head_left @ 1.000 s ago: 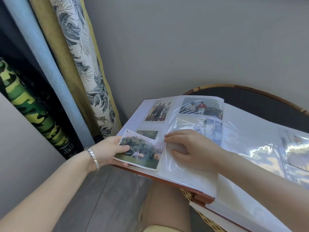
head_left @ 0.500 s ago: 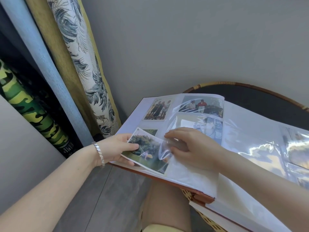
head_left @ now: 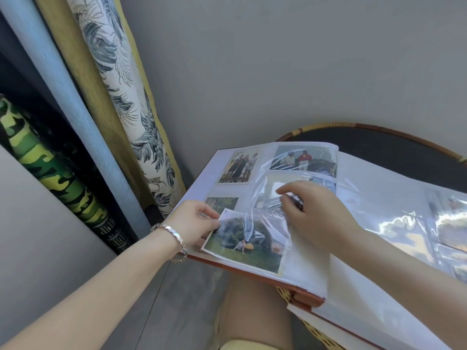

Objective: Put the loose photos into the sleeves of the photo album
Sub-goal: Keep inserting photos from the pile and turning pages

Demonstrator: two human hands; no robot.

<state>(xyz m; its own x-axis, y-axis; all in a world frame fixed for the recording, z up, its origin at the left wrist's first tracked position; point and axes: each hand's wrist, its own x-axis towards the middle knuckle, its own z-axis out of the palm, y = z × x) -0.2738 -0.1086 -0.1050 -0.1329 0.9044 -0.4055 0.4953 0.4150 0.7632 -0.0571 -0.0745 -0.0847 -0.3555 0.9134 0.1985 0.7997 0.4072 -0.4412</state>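
Observation:
The photo album [head_left: 298, 294] lies open across a round wicker table, its brown cover edge toward me. My left hand [head_left: 194, 223], with a silver bracelet on the wrist, pinches the upper left corner of a loose garden photo [head_left: 242, 248] lying on the left page. My right hand [head_left: 313, 210] lifts the clear plastic sleeve film [head_left: 267, 198] up off that page, and the photo's right part sits under the raised film. Three other photos show on the page: a group photo [head_left: 237, 168], a second group photo [head_left: 303, 157], and a small green one [head_left: 222, 203].
The wicker table rim [head_left: 379, 127] curves behind the album. My bare knee [head_left: 252, 306] is under the album's near edge. Patterned curtains [head_left: 131, 109] and a camouflage roll [head_left: 53, 170] stand at the left against a grey wall.
My left hand has pushed the garden photo rightward under the film. My right hand has risen, peeling the clear film higher off the page.

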